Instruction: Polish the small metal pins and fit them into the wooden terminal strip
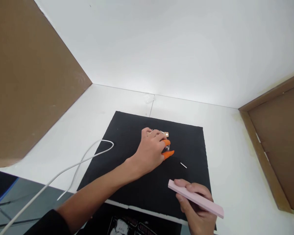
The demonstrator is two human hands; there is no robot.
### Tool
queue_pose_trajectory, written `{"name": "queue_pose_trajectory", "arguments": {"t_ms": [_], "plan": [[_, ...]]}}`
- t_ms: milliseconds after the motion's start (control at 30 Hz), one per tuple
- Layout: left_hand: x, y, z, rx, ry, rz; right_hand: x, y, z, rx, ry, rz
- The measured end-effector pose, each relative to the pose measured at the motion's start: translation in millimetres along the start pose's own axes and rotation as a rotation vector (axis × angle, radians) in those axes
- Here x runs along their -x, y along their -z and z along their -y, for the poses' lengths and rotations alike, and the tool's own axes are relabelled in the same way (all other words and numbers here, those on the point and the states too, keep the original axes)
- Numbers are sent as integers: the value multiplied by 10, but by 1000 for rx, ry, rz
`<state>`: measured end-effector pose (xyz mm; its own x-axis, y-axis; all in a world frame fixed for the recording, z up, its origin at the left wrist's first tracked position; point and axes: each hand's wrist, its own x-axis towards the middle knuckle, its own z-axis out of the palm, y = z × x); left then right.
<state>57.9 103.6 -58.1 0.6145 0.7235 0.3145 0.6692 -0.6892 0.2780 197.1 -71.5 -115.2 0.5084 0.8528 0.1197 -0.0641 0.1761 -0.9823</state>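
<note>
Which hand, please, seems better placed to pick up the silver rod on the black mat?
Probably the left hand: its orange-tipped fingers are nearer the rod, while the right hand holds the pink bar.

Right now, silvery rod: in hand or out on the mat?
Out: the silvery rod lies on the black mat, which shows between it and left hand and right hand.

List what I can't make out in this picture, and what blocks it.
All in the head view:
- Tan strip: mostly hidden by the left hand.
- Clear item by the orange-covered fingertips: too small and partly covered to identify.
- Metallic rod: too small for detail.
- White cable: cut off by the bottom edge.
- Pink bar: partly covered by the right hand.
</note>
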Motion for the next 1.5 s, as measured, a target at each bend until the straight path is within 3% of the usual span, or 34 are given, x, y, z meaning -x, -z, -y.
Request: {"name": "queue_pose_trajectory", "arguments": {"t_ms": [167, 333, 500, 867, 1500], "plan": [[494, -84, 100, 47, 177, -94, -25, 22, -18, -13, 14, 22], [718, -263, 189, 65, 254, -150, -71, 62, -49, -26, 60, 78], [783, -320, 226, 84, 250, -160, -60, 69, -33, -18, 88, 122], [917, -406, 288, 100, 252, -174, 85, -74, 54, 4, 5, 9], [813, -429, 316, 168, 153, -153, 137, -131, 37, 17, 138, 56]]}}
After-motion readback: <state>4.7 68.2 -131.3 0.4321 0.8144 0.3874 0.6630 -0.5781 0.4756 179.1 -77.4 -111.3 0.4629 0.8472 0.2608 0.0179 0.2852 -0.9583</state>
